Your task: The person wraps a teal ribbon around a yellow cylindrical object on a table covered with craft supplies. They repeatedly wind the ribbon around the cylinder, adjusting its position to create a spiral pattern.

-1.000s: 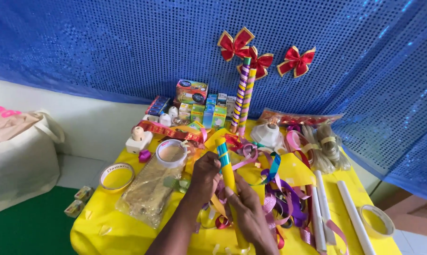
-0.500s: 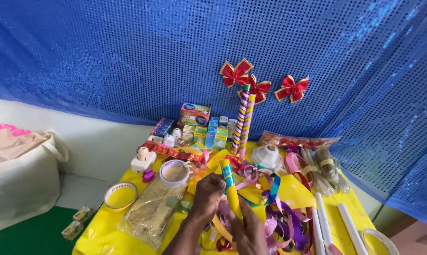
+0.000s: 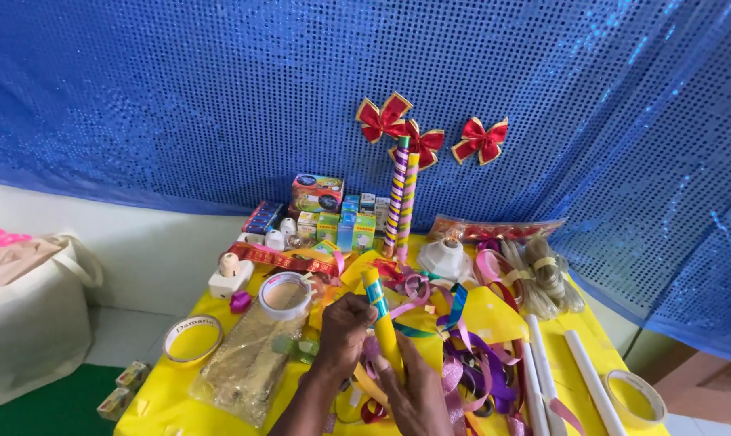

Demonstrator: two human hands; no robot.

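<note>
Hands both on yellow tube: left hand closed round its mid, right hand pinching lower end. Tube upright-ish, blue ribbon wound near top, above loose ribbons. Prob light, stiff, slick; grip mid-shaft.

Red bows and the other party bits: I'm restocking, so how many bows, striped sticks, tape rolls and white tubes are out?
Red bows: 3
Striped sticks leaning on the backdrop: 2
Tape rolls: 3
White tubes: 2
Total: 10
</note>
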